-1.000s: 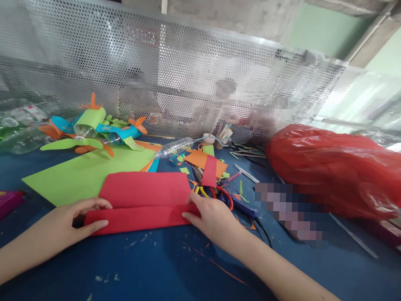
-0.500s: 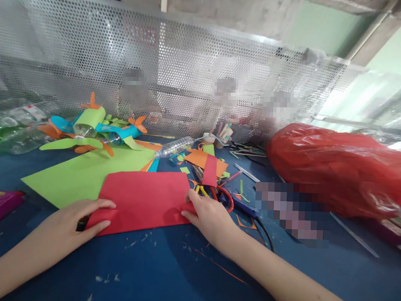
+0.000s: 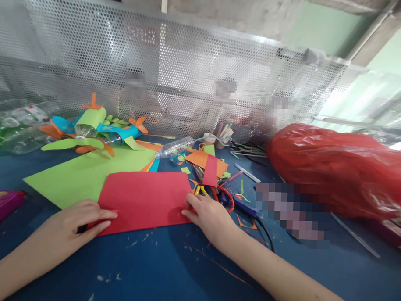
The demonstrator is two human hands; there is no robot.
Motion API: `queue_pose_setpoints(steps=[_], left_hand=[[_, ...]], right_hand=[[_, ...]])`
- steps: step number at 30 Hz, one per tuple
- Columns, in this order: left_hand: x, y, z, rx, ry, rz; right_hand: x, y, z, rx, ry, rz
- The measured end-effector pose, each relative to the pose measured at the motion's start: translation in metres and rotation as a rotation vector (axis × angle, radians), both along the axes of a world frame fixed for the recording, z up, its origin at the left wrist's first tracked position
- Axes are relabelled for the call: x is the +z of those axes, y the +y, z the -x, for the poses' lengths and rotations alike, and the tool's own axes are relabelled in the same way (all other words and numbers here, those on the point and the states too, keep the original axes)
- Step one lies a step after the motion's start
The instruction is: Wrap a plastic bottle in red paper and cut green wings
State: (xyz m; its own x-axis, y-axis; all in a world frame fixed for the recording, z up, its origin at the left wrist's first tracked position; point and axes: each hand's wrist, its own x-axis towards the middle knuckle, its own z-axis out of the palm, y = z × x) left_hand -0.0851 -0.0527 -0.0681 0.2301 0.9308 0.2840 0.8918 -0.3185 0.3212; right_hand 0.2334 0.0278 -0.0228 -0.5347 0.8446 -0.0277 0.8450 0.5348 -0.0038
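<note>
A red sheet of craft paper (image 3: 146, 197) lies before me on the blue table, its near edge folded or curled. My left hand (image 3: 82, 221) pinches its near left corner between thumb and fingers. At the right side, my right hand (image 3: 208, 212) grips the other end the same way. Under the red sheet's left part lies a larger light green sheet (image 3: 68, 176). Just beyond my right hand are scissors with yellow and red handles (image 3: 227, 199), a blue glue gun (image 3: 246, 208) with a black cord, and a red paper strip (image 3: 210, 170).
Paper-and-bottle propeller models (image 3: 92, 129) stand at the back left, near clear plastic bottles (image 3: 27, 127). A clear bottle (image 3: 174, 147) lies mid-table among paper scraps. A red plastic bag (image 3: 331, 168) bulges at the right. A purple box (image 3: 3, 207) sits far left. A perforated metal screen (image 3: 190, 66) closes the back.
My left thumb and fingers have come closer together on the paper's near left corner. My right hand and the sheet have hardly moved.
</note>
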Motion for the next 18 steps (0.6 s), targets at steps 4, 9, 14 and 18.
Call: queue_pose_setpoints(steps=[4,9,14,18], left_hand=[[0.0005,0.0009,-0.0003,-0.019,-0.004,-0.024],[-0.0011,0.0003,0.0027,-0.026,-0.002,-0.025],[-0.0001,-0.0018,0.0034,-0.008,-0.002,-0.018],[0.0004,-0.0020,0.0034,-0.004,-0.010,-0.036]], right_hand=[[-0.0009,0.0003,0.0008,0.007,-0.021,-0.015],[0.0015,0.0006,-0.0018,0.020,0.011,0.022],[0.0036,0.0012,-0.0069,0.036,0.069,0.047],[0.0043,0.0017,-0.0092,0.043,0.105,0.063]])
